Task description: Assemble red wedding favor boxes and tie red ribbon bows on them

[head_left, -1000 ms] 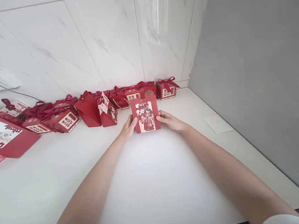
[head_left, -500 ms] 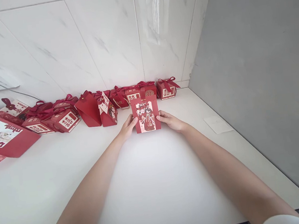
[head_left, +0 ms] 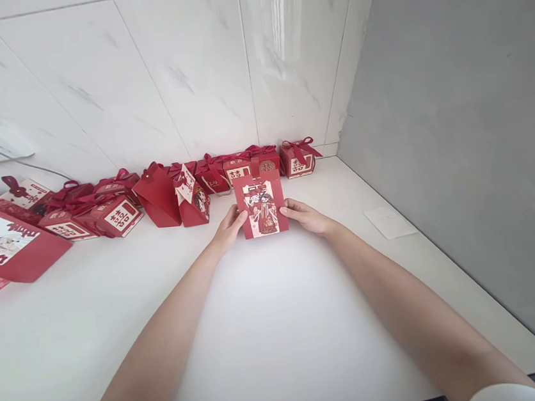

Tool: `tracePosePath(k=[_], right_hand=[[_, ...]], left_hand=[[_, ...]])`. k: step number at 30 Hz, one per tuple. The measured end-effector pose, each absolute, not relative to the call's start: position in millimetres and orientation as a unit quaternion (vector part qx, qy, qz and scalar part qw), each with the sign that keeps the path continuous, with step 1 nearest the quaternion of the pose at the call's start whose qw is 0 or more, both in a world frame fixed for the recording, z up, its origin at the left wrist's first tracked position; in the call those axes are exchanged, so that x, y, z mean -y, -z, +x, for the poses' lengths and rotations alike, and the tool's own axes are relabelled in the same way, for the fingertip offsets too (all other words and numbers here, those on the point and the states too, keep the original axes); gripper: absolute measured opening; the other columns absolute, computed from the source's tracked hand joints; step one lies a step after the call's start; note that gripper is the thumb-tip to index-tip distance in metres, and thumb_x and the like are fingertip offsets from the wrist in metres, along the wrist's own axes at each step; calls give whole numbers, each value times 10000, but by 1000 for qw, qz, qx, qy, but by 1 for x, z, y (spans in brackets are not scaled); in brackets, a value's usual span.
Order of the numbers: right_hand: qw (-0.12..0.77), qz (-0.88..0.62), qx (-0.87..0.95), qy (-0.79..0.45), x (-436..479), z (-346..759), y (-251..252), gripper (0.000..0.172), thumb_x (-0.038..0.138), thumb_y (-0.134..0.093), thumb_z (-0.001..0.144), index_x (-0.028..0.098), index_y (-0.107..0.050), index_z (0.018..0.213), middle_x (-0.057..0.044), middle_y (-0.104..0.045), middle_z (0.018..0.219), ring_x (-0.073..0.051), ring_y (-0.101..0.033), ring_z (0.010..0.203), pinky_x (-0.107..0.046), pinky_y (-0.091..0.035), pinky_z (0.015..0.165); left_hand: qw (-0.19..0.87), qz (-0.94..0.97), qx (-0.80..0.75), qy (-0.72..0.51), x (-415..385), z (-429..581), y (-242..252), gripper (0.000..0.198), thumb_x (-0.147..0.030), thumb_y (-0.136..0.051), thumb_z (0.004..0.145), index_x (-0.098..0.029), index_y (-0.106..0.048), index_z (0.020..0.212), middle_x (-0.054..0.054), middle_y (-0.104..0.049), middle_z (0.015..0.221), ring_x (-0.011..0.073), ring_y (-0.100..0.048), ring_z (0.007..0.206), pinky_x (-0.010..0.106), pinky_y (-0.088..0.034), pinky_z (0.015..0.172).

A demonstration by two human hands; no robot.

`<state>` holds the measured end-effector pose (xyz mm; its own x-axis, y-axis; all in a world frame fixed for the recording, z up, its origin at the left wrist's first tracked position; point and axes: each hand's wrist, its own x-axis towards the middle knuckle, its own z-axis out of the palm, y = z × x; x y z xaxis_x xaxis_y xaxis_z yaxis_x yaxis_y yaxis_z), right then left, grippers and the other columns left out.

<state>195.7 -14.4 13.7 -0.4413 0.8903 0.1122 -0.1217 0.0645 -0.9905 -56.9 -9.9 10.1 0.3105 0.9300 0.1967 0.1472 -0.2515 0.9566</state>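
A red gift box with a printed picture of two figures faces me, standing upright between my hands. My left hand grips its left edge, thumb on the front face. On the opposite edge my right hand holds it the same way, fingers behind. The box's back, and whether its base touches the table, cannot be made out. Just behind it are red boxes with ribbons, partly covered by it. To the left of my left hand stands a small red box with a slanted white top.
Several red gift boxes line the tiled wall, including a ribboned box at the right end and a large red box at far left. A thin white sheet lies near the grey panel. A cable hangs at left.
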Motion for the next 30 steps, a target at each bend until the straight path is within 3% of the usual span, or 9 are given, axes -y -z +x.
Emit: tracePosePath(k=[13,15,18,21,25,28,30], right_hand=[[433,-333,596,-588,11,195,-3,426,608,-741,753,217,-587,824,-43,-704,1086,-259,-624,1084,-446,-437,1041],[459,-340,582,-579,9,195,-3,452,651,-696,768,234,-576,895,-45,-682,1131,-255,-622,1096,-448,-456,1023],[526,-352,556,-539,10,195,-17,519,701,-586,820,312,-508,1156,-42,-570,1339,-238,-576,1189,-445,-454,1037],[583,-339,614,-411,20,197,-51,668,632,-634,830,366,-376,1385,-61,-425,1496,-249,-507,1283,-422,-430,1079],[530,-311,736,-283,46,195,-102,679,518,-545,939,390,-223,1523,-26,-270,1605,-281,-417,1379,-438,-446,1069],[463,-274,815,-214,57,192,-123,521,371,-455,998,368,-328,1503,-6,-273,1607,-282,-326,1445,-442,-456,1053],[416,-270,852,-170,59,191,-127,439,279,-431,999,343,-448,1433,-21,-365,1560,-280,-375,1416,-440,-470,1020]], left_hand=[[462,667,-401,-425,10,-56,-10,618,-546,-557,911,-202,-449,1412,101,-501,1487,300,-474,1360,402,-390,1122],[466,671,-397,-418,10,-57,-11,641,-550,-579,895,-204,-448,1418,106,-502,1487,308,-479,1357,418,-393,1122],[480,684,-386,-390,11,-57,-12,693,-510,-689,827,-213,-470,1413,112,-524,1469,319,-519,1319,450,-410,1109],[496,699,-374,-356,11,-58,-13,707,-461,-769,763,-210,-529,1378,114,-574,1423,333,-553,1281,479,-420,1098],[505,709,-362,-334,10,-58,-15,665,-450,-765,769,-211,-572,1359,107,-590,1407,347,-547,1289,485,-416,1099],[505,711,-358,-335,10,-58,-16,686,-450,-756,778,-206,-551,1386,110,-561,1437,350,-529,1309,489,-402,1114],[502,712,-357,-337,10,-57,-15,686,-457,-752,780,-202,-552,1385,110,-562,1437,350,-523,1314,494,-389,1126]])
